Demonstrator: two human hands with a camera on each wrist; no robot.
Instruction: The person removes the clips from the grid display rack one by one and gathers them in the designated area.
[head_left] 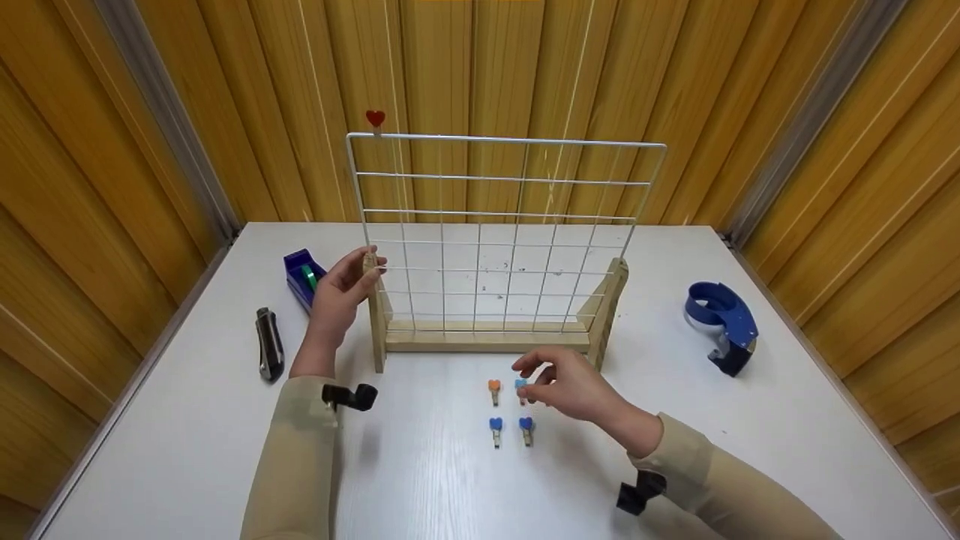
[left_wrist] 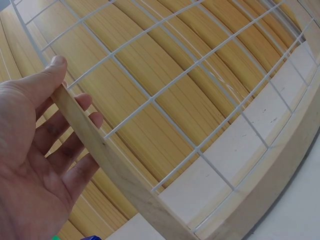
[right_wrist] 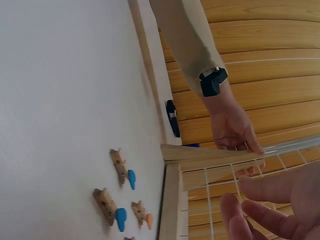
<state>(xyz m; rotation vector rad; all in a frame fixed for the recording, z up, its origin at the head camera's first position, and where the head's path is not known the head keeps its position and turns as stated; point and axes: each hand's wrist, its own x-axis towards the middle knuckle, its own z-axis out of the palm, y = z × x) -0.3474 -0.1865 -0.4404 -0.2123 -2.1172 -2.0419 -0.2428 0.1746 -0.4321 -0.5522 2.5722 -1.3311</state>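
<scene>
A white wire grid rack (head_left: 510,140) stands upright in a wooden base (head_left: 487,343). My left hand (head_left: 337,292) grips the top of its left wooden post (left_wrist: 87,132), thumb in front and fingers behind. One red heart clothespin (head_left: 376,118) is clipped upright on the top wire, near the left corner. In front of the base lie several small heart clothespins: an orange one (head_left: 493,385), a light blue one (head_left: 520,383) and two blue ones (head_left: 496,424). My right hand (head_left: 574,386) hovers over the light blue clothespin, partly covering it, with fingers loosely bent and nothing between them.
On the left of the white table (head_left: 420,465) lie a utility knife (head_left: 269,345) and a purple tape dispenser (head_left: 298,274) with green tape. A blue tape gun (head_left: 724,322) lies at the right. Wood-look panels (head_left: 472,97) enclose the back and sides.
</scene>
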